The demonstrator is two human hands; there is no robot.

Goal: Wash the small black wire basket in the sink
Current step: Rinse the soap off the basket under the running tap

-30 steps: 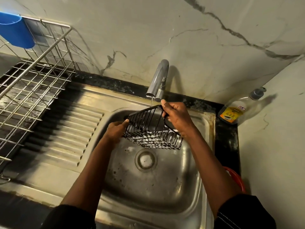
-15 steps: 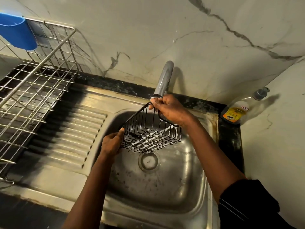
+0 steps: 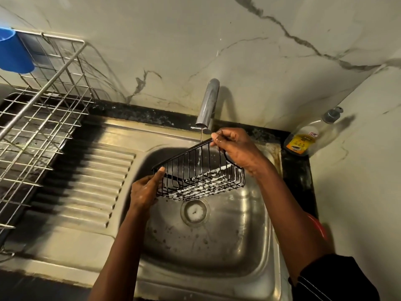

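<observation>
Together, left hand (image 3: 144, 190) and right hand (image 3: 236, 146) gripping wire basket (image 3: 201, 180), under running tap (image 3: 208, 103)

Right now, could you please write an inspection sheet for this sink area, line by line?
Surface: steel sink, wet and spotted; ribbed drainboard beside it.
Job's things: black wire basket held tilted over the sink, white foam on its bottom; thin water from the tap falls into it.
Clutter: bottle in the corner; red thing behind the right arm.
Hands: left hand grips the basket's end; right hand pinches its rim.
Cables: nothing seen.
Surroundings: marble wall; wire rack with blue cup.
</observation>
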